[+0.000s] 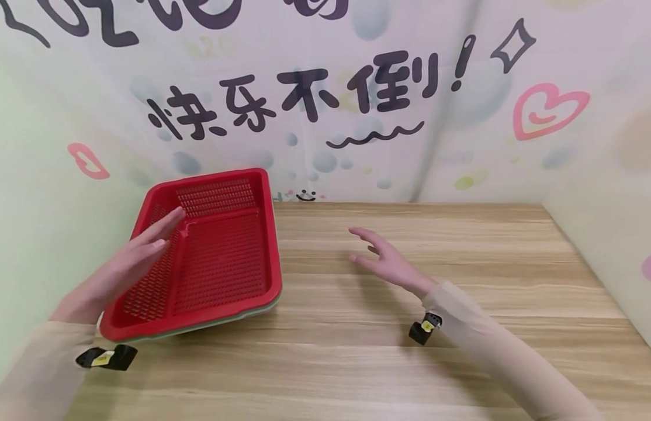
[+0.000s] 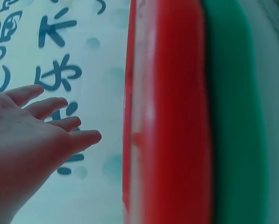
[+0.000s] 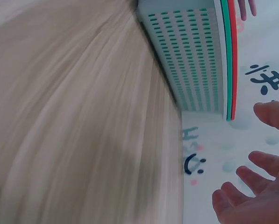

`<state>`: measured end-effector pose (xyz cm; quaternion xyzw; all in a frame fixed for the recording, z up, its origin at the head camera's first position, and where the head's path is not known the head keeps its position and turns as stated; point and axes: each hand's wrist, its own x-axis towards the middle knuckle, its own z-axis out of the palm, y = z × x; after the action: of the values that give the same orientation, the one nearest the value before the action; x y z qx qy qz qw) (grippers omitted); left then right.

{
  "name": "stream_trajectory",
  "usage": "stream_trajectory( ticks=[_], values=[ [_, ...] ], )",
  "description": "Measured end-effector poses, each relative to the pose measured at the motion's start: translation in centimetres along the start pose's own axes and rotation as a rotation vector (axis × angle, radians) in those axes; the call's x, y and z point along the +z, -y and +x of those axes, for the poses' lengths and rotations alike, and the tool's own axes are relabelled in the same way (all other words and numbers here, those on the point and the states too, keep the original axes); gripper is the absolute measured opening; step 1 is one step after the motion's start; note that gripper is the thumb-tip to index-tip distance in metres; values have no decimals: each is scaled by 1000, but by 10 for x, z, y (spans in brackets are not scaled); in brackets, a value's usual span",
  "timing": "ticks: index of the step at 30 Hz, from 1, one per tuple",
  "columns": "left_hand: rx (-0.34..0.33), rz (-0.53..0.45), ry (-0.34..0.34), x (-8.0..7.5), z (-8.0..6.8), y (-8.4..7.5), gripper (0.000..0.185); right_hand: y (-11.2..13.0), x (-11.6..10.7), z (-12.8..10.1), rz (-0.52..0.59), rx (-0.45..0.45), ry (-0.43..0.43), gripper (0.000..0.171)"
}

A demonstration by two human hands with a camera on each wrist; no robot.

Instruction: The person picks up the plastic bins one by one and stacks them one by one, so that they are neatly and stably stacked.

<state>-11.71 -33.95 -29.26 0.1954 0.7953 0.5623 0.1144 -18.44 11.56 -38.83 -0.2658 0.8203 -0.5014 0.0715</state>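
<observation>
Stacked baskets (image 1: 220, 257), red on top, sit at the table's (image 1: 409, 362) left rear. The left hand (image 1: 131, 260) hovers over them, fingers straight; the right hand (image 1: 385, 260) hovers nearby, fingers spread.

Both arms reach forward; the left hand (image 1: 131, 257) and the right hand (image 1: 385, 260) are flat, fingers straight, holding nothing.
</observation>
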Motion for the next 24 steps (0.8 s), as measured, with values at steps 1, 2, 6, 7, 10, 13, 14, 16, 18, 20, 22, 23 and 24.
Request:
stream_trajectory(
  ticks=[1, 2, 6, 7, 10, 13, 14, 16, 18, 20, 22, 23, 24],
  values=[
    [-1, 1, 5, 3, 2, -1, 59, -2, -2, -3, -24, -5, -5, 62],
    [-2, 2, 10, 5, 5, -2, 58, -4, -4, -5, -48, -10, -9, 62],
    [-52, 27, -2, 17, 14, -9, 60, -11, -13, -15, -127, -25, -25, 62],
    [-59, 31, -3, 20, 17, -11, 61, -13, -15, -17, -139, -21, -29, 62],
    [-77, 41, -12, 30, 23, -17, 64, -16, -22, -23, -176, -7, -39, 62],
    [-73, 52, -10, 40, 30, -21, 66, -19, -30, -31, -239, -22, -31, 62],
    [-72, 56, -10, 44, 32, -22, 67, -19, -33, -34, -268, -40, -26, 62],
    [-73, 64, -10, 50, 36, -24, 67, -20, -37, -41, -322, -69, -11, 62],
    [-66, 74, -6, 56, 40, -25, 67, -21, -40, -48, -388, -91, -1, 61],
    [-64, 86, -6, 62, 44, -27, 68, -21, -43, -54, -444, -96, -3, 62],
    [-65, 92, -5, 68, 48, -29, 68, -21, -46, -59, -507, -95, -11, 62],
    [-63, 97, -5, 71, 50, -30, 67, -22, -48, -62, -536, -94, -17, 62],
    [-63, 102, -6, 74, 52, -30, 67, -21, -49, -64, -562, -96, -27, 63]
  ],
)
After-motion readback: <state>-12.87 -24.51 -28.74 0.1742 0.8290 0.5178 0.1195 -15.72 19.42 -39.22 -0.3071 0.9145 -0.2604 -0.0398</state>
